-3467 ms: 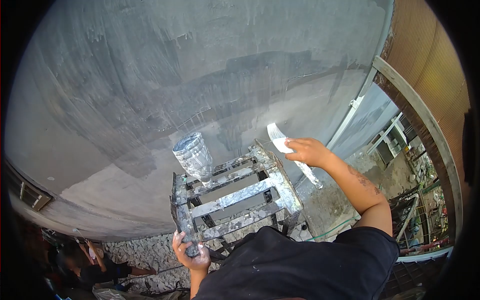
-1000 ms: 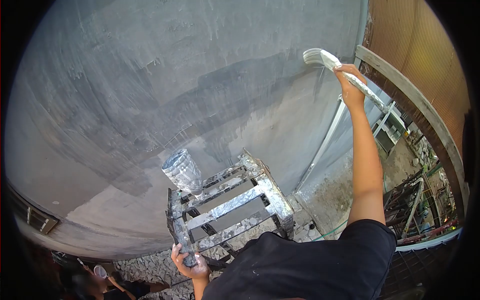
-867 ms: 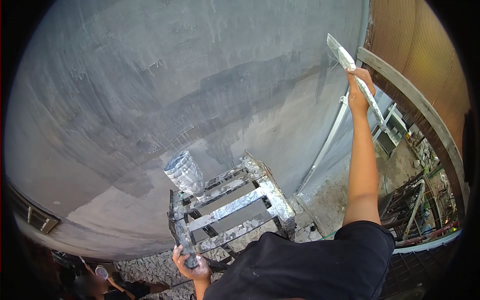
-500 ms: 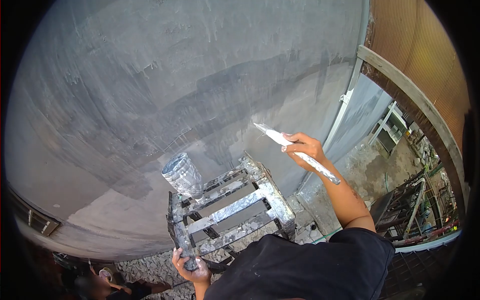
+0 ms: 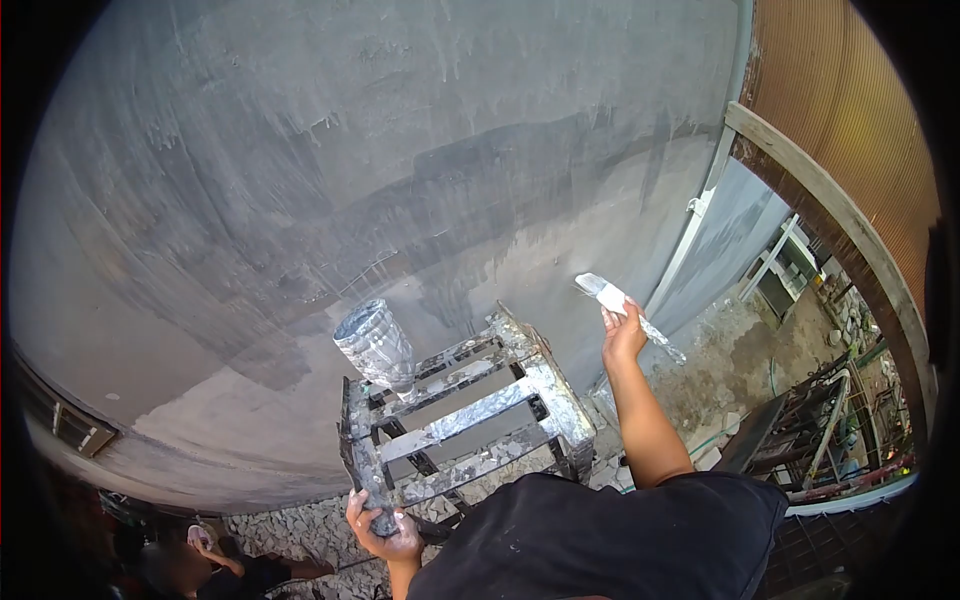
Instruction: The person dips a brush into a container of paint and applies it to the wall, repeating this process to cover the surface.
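My right hand (image 5: pixel 622 336) is shut on a paint-caked brush (image 5: pixel 627 313), its bristles against the grey wall (image 5: pixel 330 150) just right of the ladder top. My left hand (image 5: pixel 383 525) grips the near rail of a paint-splattered metal ladder (image 5: pixel 465 415). A cut plastic bottle used as a paint pot (image 5: pixel 376 345) hangs at the ladder's far left corner. My black shirt (image 5: pixel 600 540) fills the bottom of the view.
Another person (image 5: pixel 215 565) crouches on the gravel far below at the lower left. A white pipe (image 5: pixel 690 245) runs down the wall's right edge. A wooden beam (image 5: pixel 830 215) and metal racks (image 5: pixel 830 425) stand at the right.
My right hand reached up high along the wall's right edge, then swept the brush down to a spot beside the ladder top. My left hand kept its grip on the ladder.
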A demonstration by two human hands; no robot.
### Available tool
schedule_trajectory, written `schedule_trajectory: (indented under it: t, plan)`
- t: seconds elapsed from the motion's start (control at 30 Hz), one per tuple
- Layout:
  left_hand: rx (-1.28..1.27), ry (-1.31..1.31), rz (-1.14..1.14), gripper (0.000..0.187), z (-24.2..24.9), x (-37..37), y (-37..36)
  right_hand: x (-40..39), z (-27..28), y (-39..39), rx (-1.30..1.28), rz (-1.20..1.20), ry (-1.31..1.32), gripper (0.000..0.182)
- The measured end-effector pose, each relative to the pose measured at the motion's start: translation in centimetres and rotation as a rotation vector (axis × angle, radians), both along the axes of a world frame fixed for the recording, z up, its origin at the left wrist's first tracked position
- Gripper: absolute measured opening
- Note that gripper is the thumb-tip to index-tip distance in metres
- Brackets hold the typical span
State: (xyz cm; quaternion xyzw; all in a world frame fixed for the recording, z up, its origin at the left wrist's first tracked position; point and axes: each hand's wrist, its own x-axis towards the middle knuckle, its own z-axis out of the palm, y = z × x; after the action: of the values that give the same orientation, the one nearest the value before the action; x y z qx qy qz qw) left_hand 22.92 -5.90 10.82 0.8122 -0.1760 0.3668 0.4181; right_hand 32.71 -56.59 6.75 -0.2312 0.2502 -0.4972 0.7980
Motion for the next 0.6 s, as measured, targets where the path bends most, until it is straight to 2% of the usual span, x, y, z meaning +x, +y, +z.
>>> schedule_trajectory:
  t: [0.07,0.27,0.37,0.47,0.6]
  plan:
    - [-0.012,-0.002,-0.005,0.03,-0.2,0.1,0.0,-0.3,0.8,-1.0,-0.04,0.022,0.054,0.034]
    - [-0.023,-0.016,-0.019,0.03,0.0,0.1,-0.1,0.8,20.3,-3.5,-0.417,-0.086,-0.291,0.026]
    - [-0.018,-0.024,0.0,0.031,0.2,0.2,-0.2,0.1,24.4,-3.3,-0.496,-0.116,-0.376,0.029]
    - [-0.023,-0.065,-0.043,0.031,0.1,0.5,-0.2,1.2,19.8,-3.6,-0.431,-0.06,-0.28,0.033]
    - [-0.072,-0.052,-0.107,0.036,1.3,0.9,-0.4,0.0,4.0,-4.5,-0.224,0.179,0.022,0.041]
